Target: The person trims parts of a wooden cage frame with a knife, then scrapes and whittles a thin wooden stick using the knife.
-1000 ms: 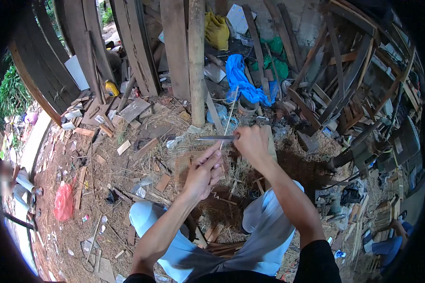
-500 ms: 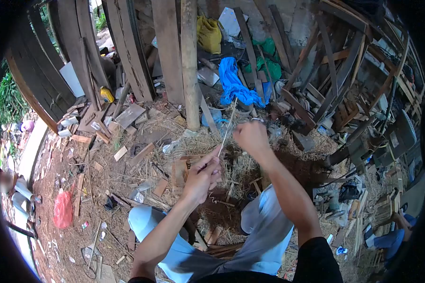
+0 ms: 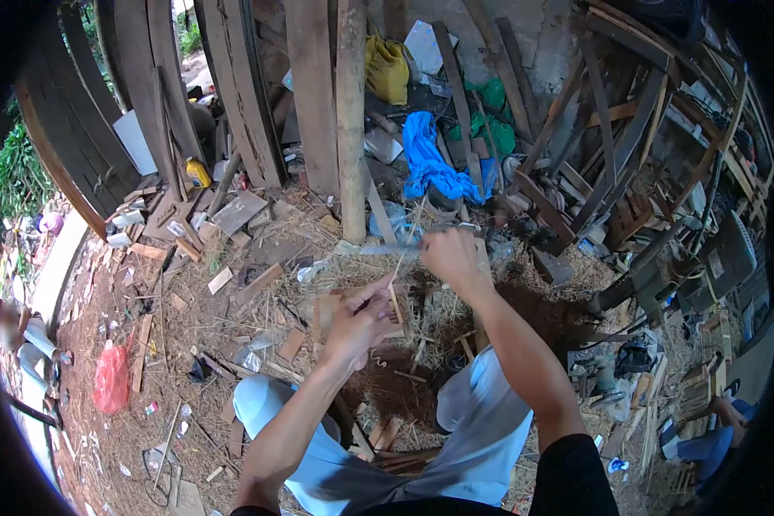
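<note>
My left hand (image 3: 357,322) is closed on the lower end of a thin pale wooden stick (image 3: 411,238), which slants up and away from me. My right hand (image 3: 452,260) makes a fist around the handle of a knife (image 3: 385,250). Its grey blade, smeared by motion, points left and crosses the stick above my left hand; whether it touches cannot be made out. The handle is hidden inside the fist. Below my hands, between my knees, a curled shaving (image 3: 382,361) shows near the ground.
Wood scraps and straw litter the ground. A wooden post (image 3: 350,129) stands ahead, with a blue plastic sheet (image 3: 430,155) and a yellow sack (image 3: 387,69) behind it. Piled planks (image 3: 611,129) lean at right. A red plastic bag (image 3: 111,378) lies left. People sit at both edges.
My right hand has moved slightly left and down, and the knife blade now shows across the stick. My left hand has shifted slightly left and still holds the stick.
</note>
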Demonstrator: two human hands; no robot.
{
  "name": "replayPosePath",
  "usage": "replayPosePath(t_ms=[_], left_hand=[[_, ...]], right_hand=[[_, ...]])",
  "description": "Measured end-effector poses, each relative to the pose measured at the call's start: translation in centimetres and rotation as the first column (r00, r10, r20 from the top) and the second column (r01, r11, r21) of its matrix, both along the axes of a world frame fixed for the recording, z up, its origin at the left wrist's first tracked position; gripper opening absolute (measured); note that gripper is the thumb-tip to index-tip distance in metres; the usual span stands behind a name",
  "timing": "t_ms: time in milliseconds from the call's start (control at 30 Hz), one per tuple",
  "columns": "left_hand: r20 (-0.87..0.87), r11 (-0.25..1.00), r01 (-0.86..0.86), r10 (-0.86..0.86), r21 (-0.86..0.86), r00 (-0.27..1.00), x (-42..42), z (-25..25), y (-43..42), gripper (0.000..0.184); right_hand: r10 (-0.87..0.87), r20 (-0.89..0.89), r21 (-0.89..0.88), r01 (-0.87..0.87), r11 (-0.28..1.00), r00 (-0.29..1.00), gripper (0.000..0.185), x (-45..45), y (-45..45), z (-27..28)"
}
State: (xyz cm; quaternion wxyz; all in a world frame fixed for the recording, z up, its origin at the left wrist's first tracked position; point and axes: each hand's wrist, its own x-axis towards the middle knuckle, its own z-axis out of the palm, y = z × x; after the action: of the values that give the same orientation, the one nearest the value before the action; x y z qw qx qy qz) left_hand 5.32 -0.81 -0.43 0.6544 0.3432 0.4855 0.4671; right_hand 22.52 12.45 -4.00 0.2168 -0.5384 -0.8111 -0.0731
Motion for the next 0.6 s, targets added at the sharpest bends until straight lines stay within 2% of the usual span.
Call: replayPosePath(t_ms=[67,100,133,200,267,333,367,400,433,467,533,600], left_hand=[[-0.043,0.999,0.019,-0.021,-0.034,0.999,-0.4,1.3,-0.6,0.030],[-0.082,0.996,0.045,-0.052,-0.082,0.995,-0.3,1.6,-0.9,0.030],[-0.073,0.995,0.049,-0.055,-0.082,0.996,-0.2,1.7,-1.0,0.030],[-0.109,0.996,0.072,-0.078,-0.051,0.991,-0.6,1.9,-1.2,0.031],[-0.057,0.996,0.087,-0.087,-0.019,0.995,-1.1,1.6,-1.0,0.031],[-0.194,0.995,0.028,-0.010,0.094,0.981,-1.0,1.2,-0.5,0.033],[-0.192,0.995,0.030,-0.011,0.096,0.981,-0.9,1.0,-0.3,0.033],[-0.178,0.991,0.041,-0.017,0.128,0.984,-0.8,0.9,-0.2,0.033],[-0.165,0.986,0.051,-0.024,0.158,0.986,-0.7,0.6,-0.1,0.034],[-0.165,0.986,0.052,-0.026,0.156,0.986,-0.6,0.2,0.0,0.034],[-0.285,0.970,0.101,-0.035,0.219,0.958,-0.2,-0.8,0.1,0.034],[-0.329,0.966,0.113,-0.032,0.233,0.944,0.0,-1.8,0.2,0.034]], right_hand=[[0.007,0.048,0.009,-0.008,1.000,0.999,0.017,0.5,0.9,0.6],[-0.217,-0.009,-0.065,0.216,0.974,0.976,0.017,2.1,2.9,0.5],[-0.438,-0.052,-0.148,0.427,0.892,0.898,0.018,3.9,4.3,-0.1],[-0.641,-0.120,-0.127,0.629,0.767,0.758,0.025,7.4,4.3,-2.8],[-0.652,-0.131,-0.167,0.631,0.757,0.747,0.030,8.2,4.6,-4.2],[-0.664,-0.130,-0.195,0.638,0.745,0.737,0.036,8.5,5.0,-4.1],[-0.587,-0.326,-0.414,0.446,0.794,0.741,0.039,8.5,5.7,-3.8],[-0.525,-0.517,-0.565,0.191,0.802,0.676,0.043,8.4,6.1,-3.6],[-0.488,-0.755,-0.599,-0.159,0.785,0.437,0.043,7.0,3.9,-1.2],[-0.490,-0.755,-0.601,-0.159,0.784,0.436,0.043,6.0,2.4,0.5],[-0.353,-0.902,-0.431,-0.483,0.763,0.247,0.037,4.3,0.7,2.4],[-0.289,-0.927,-0.372,-0.513,0.774,0.238,0.033,3.1,0.4,2.7]])
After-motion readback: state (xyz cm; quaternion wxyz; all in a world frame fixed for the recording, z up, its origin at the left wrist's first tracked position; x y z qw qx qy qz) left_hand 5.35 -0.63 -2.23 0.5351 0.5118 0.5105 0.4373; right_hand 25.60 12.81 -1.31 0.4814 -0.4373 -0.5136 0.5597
